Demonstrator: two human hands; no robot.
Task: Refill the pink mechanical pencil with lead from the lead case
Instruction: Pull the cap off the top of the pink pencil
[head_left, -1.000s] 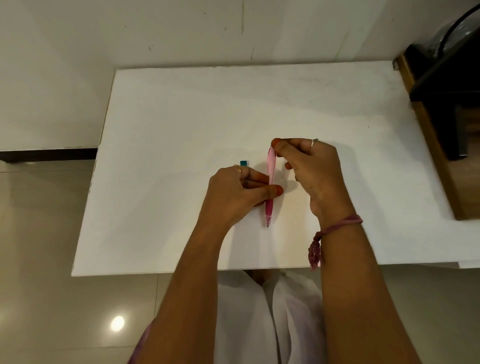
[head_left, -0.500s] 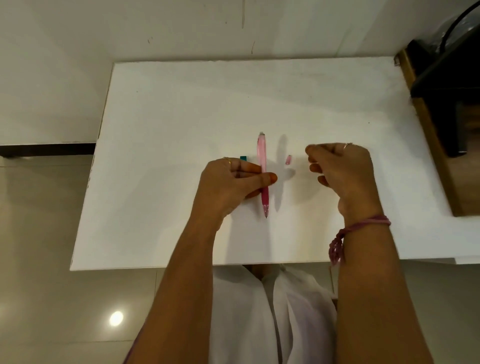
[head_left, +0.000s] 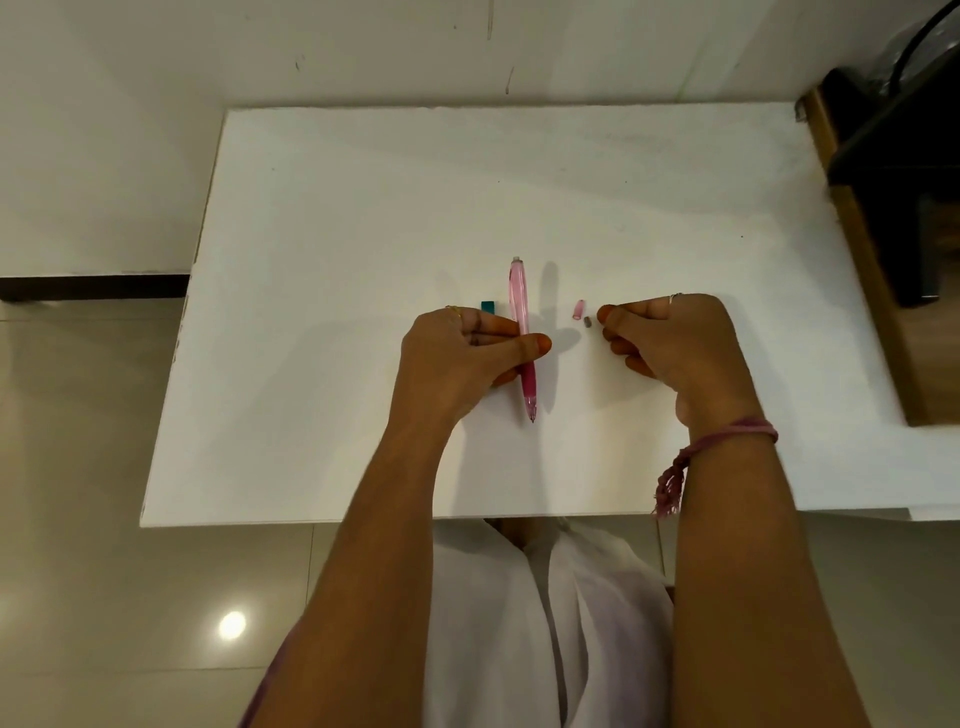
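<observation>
White table (head_left: 363, 218) fills most of the view, set against a pale wall at 12 o'clock; glossy floor tiles (head_left: 78, 467) lie at 9 and 7 o'clock. Dark wooden unit (head_left: 883, 208) stands at 2 o'clock, against the table's edge. White garment (head_left: 545, 623) shows at 6 o'clock, between the forearms.

Left hand (head_left: 462, 358), just left of centre, knuckles up. Its grip is closed on the pencil (head_left: 521, 312), thumb and fingers pinching the barrel just above the darker pink sleeve. Pencil stands nearly upright, tip down toward 6 o'clock at or just above the table; whether it touches, cannot tell. Far end points to 12 o'clock and has no cap on it. Pencil's shadow falls just to its 3 o'clock side.

Right hand (head_left: 670, 343), at 3 o'clock from the pencil, apart from it. Fingers curled, fingertips drawn close together; whether they hold anything, cannot tell. Pink thread band (head_left: 727, 436) on that wrist, tassel hanging toward 6 o'clock.

Teal piece (head_left: 488, 306), just at 12 o'clock from the left knuckles, mostly hidden. Pink cap (head_left: 578, 309) lies on the table between pencil and right hand. Small grey bit (head_left: 587, 322) lies just beside the cap, close to the right fingertips.
</observation>
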